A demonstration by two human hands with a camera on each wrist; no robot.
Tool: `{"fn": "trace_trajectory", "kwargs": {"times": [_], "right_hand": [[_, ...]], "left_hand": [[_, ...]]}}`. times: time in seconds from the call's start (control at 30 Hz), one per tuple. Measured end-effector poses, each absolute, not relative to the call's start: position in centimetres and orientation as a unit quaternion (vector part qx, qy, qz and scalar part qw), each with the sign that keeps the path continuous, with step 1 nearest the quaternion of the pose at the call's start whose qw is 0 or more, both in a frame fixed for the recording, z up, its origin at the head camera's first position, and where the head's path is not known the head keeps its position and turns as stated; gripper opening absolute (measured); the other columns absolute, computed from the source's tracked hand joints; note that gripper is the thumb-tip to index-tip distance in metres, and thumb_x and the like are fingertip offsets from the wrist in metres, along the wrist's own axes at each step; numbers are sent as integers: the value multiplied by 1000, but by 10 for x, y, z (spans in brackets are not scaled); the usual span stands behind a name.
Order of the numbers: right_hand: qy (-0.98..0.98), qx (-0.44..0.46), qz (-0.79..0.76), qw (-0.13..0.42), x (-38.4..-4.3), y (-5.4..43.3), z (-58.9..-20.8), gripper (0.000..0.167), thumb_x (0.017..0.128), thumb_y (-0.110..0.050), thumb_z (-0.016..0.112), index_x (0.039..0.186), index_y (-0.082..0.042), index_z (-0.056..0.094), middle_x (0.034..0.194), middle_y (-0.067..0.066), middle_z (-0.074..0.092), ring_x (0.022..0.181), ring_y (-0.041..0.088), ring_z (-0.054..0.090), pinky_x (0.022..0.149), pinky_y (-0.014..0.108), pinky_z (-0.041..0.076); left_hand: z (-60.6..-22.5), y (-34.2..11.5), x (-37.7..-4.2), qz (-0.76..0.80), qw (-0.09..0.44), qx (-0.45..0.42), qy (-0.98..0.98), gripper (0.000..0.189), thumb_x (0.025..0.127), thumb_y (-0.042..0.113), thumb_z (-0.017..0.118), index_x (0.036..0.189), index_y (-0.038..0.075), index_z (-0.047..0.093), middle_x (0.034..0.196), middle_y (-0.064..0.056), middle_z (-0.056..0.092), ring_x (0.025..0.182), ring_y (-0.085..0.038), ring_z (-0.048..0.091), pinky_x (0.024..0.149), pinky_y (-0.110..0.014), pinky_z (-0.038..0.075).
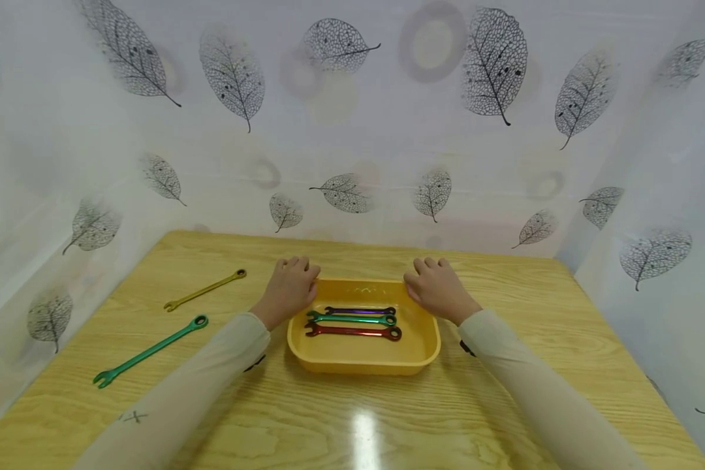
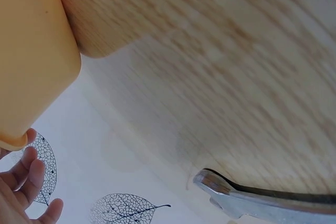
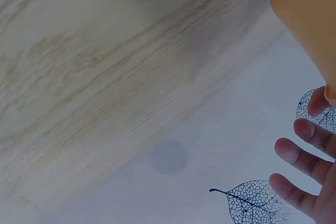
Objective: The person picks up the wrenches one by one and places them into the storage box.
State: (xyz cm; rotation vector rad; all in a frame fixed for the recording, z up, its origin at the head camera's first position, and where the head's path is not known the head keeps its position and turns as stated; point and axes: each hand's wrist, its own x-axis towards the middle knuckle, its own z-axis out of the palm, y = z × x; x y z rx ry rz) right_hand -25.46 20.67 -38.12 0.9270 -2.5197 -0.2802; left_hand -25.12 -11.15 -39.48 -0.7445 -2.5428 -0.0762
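I see left hand (image 1: 290, 290) and right hand (image 1: 439, 290) each pinching the tray (image 1: 361, 363) by a far corner, outer fingers loose, likely for balance. Tray's mid-worktop (image 1: 423, 421); three wrenches (image 1: 352, 319) inside lie side by side, presumably to fit.

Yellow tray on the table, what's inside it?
Inside the yellow tray lie a purple wrench, a green wrench and a red wrench. The left hand and right hand partly cover its far corners; what's beneath the wrenches can't be seen.
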Motion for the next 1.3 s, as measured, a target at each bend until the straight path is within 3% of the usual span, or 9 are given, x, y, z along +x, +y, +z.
{"fn": "trace_trajectory", "kwargs": {"times": [0.73, 0.93, 1.3], "right_hand": [[-910, 335, -112, 219, -253, 204, -381, 16, 92, -26, 54, 81, -15, 59, 80, 6, 48, 70, 21, 45, 65, 36, 37], [-910, 333, -112, 219, -253, 203, -381, 17, 92, -25, 54, 81, -14, 58, 80, 6, 48, 70, 22, 45, 64, 36, 36], [-912, 328, -112, 217, -254, 203, -383, 17, 93, -25, 53, 80, -15, 58, 78, 5, 48, 68, 21, 43, 63, 35, 33]], "left_hand": [[-383, -112, -253, -6, 212, -267, -940, 16, 84, 23, 61, 92, 10, 57, 84, -8, 55, 80, -27, 56, 80, -47, 46], [-376, -110, -248, -20, 222, -264, -938, 28, 82, 26, 63, 104, 10, 57, 87, -9, 54, 79, -26, 54, 78, -45, 45], [-342, -123, -218, -43, 223, -273, -935, 44, 82, 36, 65, 118, 14, 55, 105, -11, 55, 95, -30, 55, 90, -49, 42]]}}
